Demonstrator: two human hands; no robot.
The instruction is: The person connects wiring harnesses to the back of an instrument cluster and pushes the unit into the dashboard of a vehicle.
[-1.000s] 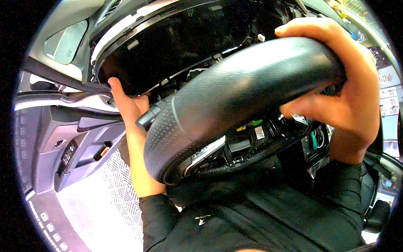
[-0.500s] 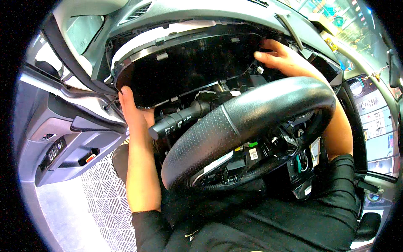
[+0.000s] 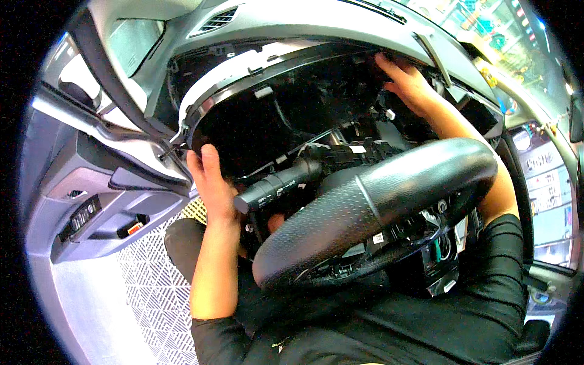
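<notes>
A wide instrument cluster [image 3: 243,131] with a dark glossy face and a pale upper rim sits in the dashboard opening beyond the steering wheel [image 3: 426,167]. My left hand [image 3: 216,185] grips its lower left end, two digits upright against the edge and the others partly hidden. At the right end, my right hand [image 3: 409,88] reaches over the wheel and holds the cluster's side, with some fingertips lost in the dark gap. A black control stalk [image 3: 271,190] sticks out beside my left wrist, between the cluster and the wheel.
The open door panel [image 3: 91,201] stands at the left, above a patterned floor mat [image 3: 152,274]. An air vent [image 3: 218,20] lies in the dashboard top [image 3: 292,24]. Exposed trim and wiring show inside the wheel. A thin dark strip [image 3: 433,58] rises at the right.
The whole view has shifted, with the scene lower and to the right. My left hand now shows two digits at the cluster's edge instead of one. My right-hand fingers have changed position at the far end.
</notes>
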